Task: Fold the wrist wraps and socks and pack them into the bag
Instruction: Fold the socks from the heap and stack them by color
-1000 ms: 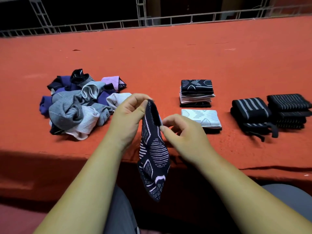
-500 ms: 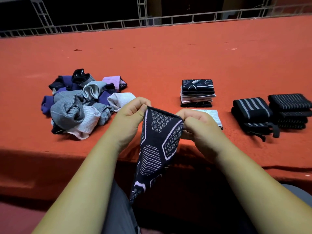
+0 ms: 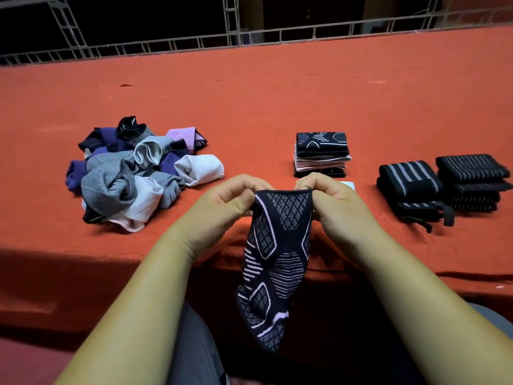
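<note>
— What's held?
— The left hand (image 3: pixel 227 201) and right hand (image 3: pixel 333 201) pinch a dark patterned sock (image 3: pixel 277 262) by its top corners.
— Around it?
— A sock pile (image 3: pixel 122 184) left; folded socks (image 3: pixel 320 143), wrist wraps (image 3: pixel 410 184) right.

- Even overhead light on the orange-covered table (image 3: pixel 277 101); colour strongly saturated.
- Beyond the table's far edge, near black; only the metal truss (image 3: pixel 230 23) catches light.
- Below its near edge the cloth front sinks into deep shadow.
- The sock pile (image 3: pixel 133 176) on it throws a short, soft shadow.
- Wide-angle distortion bows the table's far edge.
- The dark patterned sock (image 3: pixel 277 259) at the near edge reads sharp; farther detail softens.
</note>
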